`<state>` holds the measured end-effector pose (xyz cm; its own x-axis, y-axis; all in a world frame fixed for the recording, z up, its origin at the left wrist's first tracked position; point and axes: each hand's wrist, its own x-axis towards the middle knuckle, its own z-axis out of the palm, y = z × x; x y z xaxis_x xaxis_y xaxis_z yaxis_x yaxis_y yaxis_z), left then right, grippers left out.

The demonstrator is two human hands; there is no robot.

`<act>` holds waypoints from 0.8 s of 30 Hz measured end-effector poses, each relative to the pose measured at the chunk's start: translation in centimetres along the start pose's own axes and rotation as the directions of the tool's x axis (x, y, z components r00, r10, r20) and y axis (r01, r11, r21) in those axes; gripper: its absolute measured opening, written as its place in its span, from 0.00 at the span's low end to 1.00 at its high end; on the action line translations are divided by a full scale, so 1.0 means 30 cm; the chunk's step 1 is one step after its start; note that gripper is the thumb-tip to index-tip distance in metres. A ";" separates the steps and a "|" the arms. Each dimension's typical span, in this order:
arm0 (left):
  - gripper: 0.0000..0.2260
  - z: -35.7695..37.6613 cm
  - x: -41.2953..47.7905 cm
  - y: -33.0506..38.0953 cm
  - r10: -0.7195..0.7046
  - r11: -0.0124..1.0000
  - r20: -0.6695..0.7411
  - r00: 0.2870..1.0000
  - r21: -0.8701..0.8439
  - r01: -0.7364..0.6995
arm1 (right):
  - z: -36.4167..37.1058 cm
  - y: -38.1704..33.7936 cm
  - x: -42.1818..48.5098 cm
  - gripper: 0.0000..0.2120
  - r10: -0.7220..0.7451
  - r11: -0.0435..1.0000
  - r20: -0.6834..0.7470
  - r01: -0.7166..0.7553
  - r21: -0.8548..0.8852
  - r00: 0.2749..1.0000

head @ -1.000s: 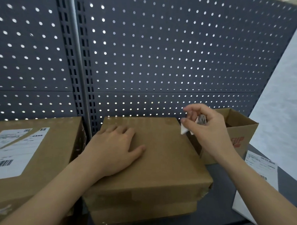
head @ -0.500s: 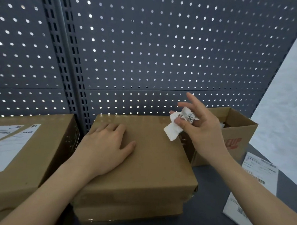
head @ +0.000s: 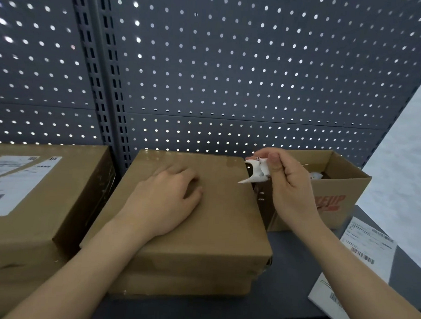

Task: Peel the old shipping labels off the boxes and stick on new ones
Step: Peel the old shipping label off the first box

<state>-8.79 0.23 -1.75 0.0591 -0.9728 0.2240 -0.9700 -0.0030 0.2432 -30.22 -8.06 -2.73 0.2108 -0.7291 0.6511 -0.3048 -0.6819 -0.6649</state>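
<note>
A crumpled old label (head: 256, 172) is pinched in the right hand (head: 290, 187) above the gap between the closed box (head: 216, 222) and an open carton (head: 341, 189) (paper scraps inside). The box is pressed flat by the relaxed left hand (head: 165, 200).

Shelf (head: 222, 313): boxes (head: 226, 220) (plus label sheets (head: 367, 239)).
</note>
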 end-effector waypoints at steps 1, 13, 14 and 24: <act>0.16 0.001 -0.004 -0.001 0.000 1.000 0.000 1.000 -0.007 0.000 | 0.000 0.002 -0.004 0.14 0.011 1.000 -0.010 -0.011 0.005 1.000; 0.16 0.004 -0.007 -0.010 0.010 0.999 -0.031 0.999 -0.041 -0.011 | -0.050 -0.015 -0.008 0.06 0.214 0.961 -0.079 -0.195 0.199 0.974; 0.16 0.004 -0.006 -0.010 0.007 0.999 -0.029 1.000 -0.044 -0.008 | -0.057 -0.011 -0.008 0.06 0.215 0.962 -0.094 -0.194 0.191 0.972; 0.16 0.009 -0.005 -0.015 0.018 0.996 -0.027 0.999 -0.082 -0.020 | -0.144 0.064 0.062 0.10 0.290 0.956 -0.160 -0.276 0.104 0.944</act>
<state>-8.43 0.32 -2.15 0.0482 -0.9660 0.2539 -0.9482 0.0356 0.3155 -34.42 -10.47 -1.22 -0.0380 -0.8762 0.4804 -0.2527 -0.4567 -0.8530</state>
